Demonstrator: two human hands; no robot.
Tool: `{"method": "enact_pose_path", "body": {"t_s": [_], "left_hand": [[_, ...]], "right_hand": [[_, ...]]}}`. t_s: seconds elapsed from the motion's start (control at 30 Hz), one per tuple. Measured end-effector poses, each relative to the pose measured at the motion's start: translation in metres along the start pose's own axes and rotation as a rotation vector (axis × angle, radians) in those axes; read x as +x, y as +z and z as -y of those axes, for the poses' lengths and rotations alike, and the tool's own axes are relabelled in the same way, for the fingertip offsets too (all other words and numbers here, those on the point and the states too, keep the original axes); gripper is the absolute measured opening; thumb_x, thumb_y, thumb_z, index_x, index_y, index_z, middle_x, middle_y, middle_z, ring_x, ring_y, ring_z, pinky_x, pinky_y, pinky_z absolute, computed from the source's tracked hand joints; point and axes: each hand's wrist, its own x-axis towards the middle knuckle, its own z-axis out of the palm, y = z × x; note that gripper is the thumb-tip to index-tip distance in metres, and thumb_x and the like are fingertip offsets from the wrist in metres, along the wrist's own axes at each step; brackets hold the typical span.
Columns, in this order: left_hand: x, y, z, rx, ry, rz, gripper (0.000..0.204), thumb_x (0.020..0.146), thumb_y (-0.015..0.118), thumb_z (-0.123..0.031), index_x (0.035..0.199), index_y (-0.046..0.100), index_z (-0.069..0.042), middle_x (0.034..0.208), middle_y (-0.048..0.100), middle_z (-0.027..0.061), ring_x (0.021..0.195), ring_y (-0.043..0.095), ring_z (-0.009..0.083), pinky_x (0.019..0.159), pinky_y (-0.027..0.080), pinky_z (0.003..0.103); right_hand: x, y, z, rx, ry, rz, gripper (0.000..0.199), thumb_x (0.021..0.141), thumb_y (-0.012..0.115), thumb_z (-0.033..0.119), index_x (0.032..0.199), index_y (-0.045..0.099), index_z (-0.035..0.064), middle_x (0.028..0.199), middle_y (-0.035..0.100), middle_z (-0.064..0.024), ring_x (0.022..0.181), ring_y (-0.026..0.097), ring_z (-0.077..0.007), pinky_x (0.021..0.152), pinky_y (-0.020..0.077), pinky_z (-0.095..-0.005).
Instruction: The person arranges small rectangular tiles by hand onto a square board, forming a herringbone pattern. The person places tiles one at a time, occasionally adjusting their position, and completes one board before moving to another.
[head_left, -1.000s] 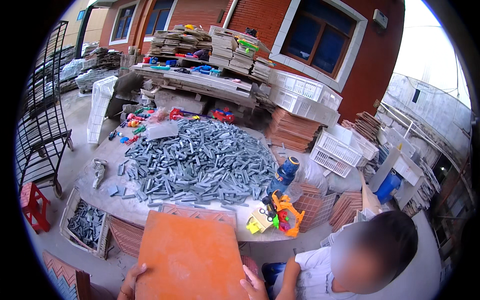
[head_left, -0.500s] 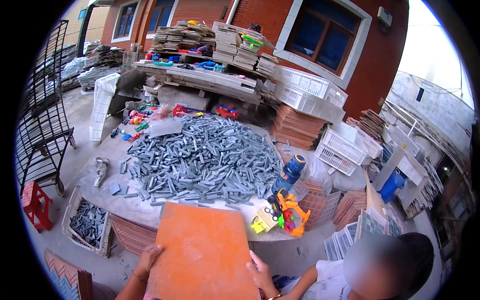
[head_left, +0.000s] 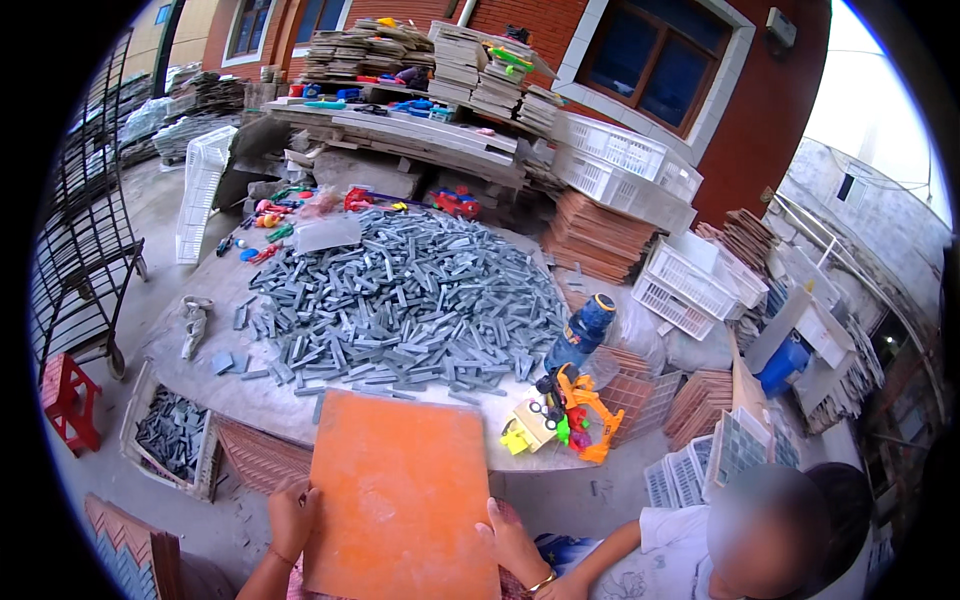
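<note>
A flat orange board (head_left: 395,490) stands tilted in front of me, its far edge next to the table's near edge. My left hand (head_left: 292,520) grips its left side, fingers curled behind it. On the opposite side my right hand (head_left: 512,540) holds the edge with the thumb up; some of its fingers are hidden. Beyond the board, a wide heap of small grey strip tiles (head_left: 400,300) covers the table (head_left: 180,345). Several loose tiles lie along the heap's near side.
Right of the heap stand a blue bottle (head_left: 582,335) and a toy excavator (head_left: 590,410). A person (head_left: 660,545) is close at my right, an arm by my wrist. A crate of tile pieces (head_left: 170,430) and a red stool (head_left: 70,400) are at left; white crates (head_left: 690,285) at right.
The orange board has straightened a little, its near end swinging left. My right hand has shifted left with it. The other person's arm has come closer to my right wrist.
</note>
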Motion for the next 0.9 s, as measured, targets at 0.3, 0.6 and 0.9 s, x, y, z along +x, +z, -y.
{"method": "enact_pose_path", "body": {"t_s": [0.3, 0.6, 0.9], "left_hand": [[-0.004, 0.006, 0.006, 0.046, 0.034, -0.006, 0.017, 0.079, 0.062, -0.018, 0.086, 0.065, -0.003, 0.081, 0.063, 0.017, 0.078, 0.062, 0.0337, 0.068, 0.048, 0.042], [0.004, 0.009, 0.016, 0.107, -0.094, 0.02, 0.018, 0.077, 0.066, -0.018, 0.083, 0.063, -0.001, 0.075, 0.065, 0.0165, 0.07, 0.063, 0.0351, 0.063, 0.048, 0.044], [0.064, 0.054, 0.076, -0.442, -0.131, 0.237, 0.037, 0.092, 0.053, -0.026, 0.103, 0.058, 0.008, 0.083, 0.066, 0.0108, 0.076, 0.06, 0.0166, 0.069, 0.047, 0.033]], "right_hand": [[0.006, -0.004, 0.008, -0.1, 0.029, 0.092, 0.06, 0.089, 0.054, 0.036, 0.131, 0.039, -0.0044, 0.071, 0.062, -0.027, 0.069, 0.063, -0.042, 0.062, 0.0513, -0.0502], [0.041, -0.05, 0.011, -0.021, -0.033, -0.053, 0.045, 0.088, 0.055, 0.032, 0.12, 0.054, 0.0016, 0.092, 0.064, -0.0247, 0.089, 0.062, -0.0405, 0.077, 0.0496, -0.0469], [0.149, 0.018, -0.018, 0.263, -0.362, -0.407, 0.052, 0.093, 0.049, 0.027, 0.132, 0.04, -0.006, 0.135, 0.043, -0.0276, 0.128, 0.038, -0.0402, 0.105, 0.0318, -0.0421]]}}
